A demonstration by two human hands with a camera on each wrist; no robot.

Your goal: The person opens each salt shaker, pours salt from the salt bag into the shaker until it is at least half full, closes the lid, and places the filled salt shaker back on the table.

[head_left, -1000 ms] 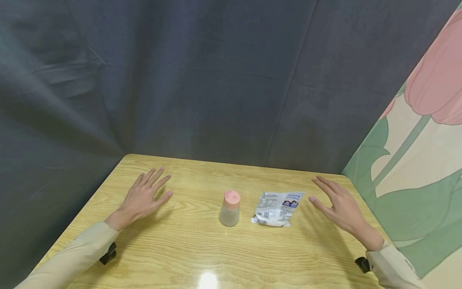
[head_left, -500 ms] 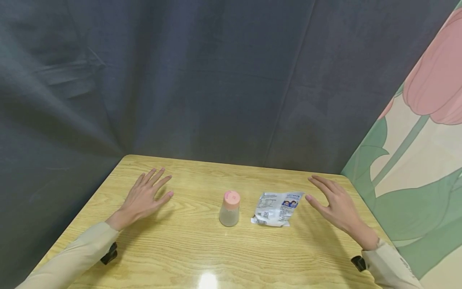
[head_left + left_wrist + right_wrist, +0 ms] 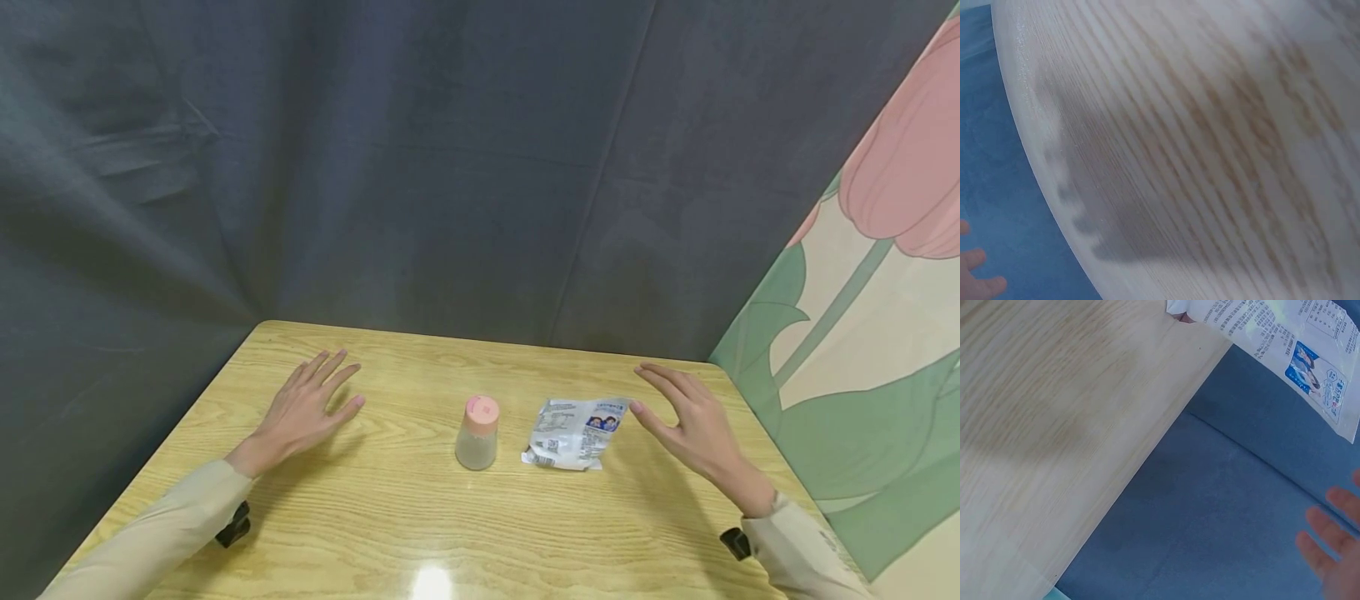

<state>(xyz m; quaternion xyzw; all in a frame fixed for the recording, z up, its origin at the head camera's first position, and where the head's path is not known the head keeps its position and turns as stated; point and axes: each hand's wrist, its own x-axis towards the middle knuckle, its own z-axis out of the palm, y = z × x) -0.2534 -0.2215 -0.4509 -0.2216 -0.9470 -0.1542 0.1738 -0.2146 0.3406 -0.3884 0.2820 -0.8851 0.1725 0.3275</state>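
A small bottle point(image 3: 477, 437) with a pink cap stands upright mid-table; its lower part looks translucent. To its right is a white printed plastic packet point(image 3: 573, 433) with a blue picture near one corner, also seen in the right wrist view as a packet point(image 3: 1285, 344) at the top. My left hand point(image 3: 300, 412) hovers over the table's left side, fingers spread, holding nothing. On the other side my right hand point(image 3: 697, 429) is held with thumb and fingers apart. Its thumb tip is close to the packet's upper right corner; whether they touch I cannot tell.
The wood-grain table point(image 3: 360, 517) has its far edge against a dark blue-grey curtain point(image 3: 450, 167). At the right stands a panel point(image 3: 885, 367) painted with a pink tulip and green leaves. Each wrist carries a small black device.
My right hand has moved left, nearer to the packet. The left hand has shifted very slightly to the right. Bottle and packet have stayed in place.
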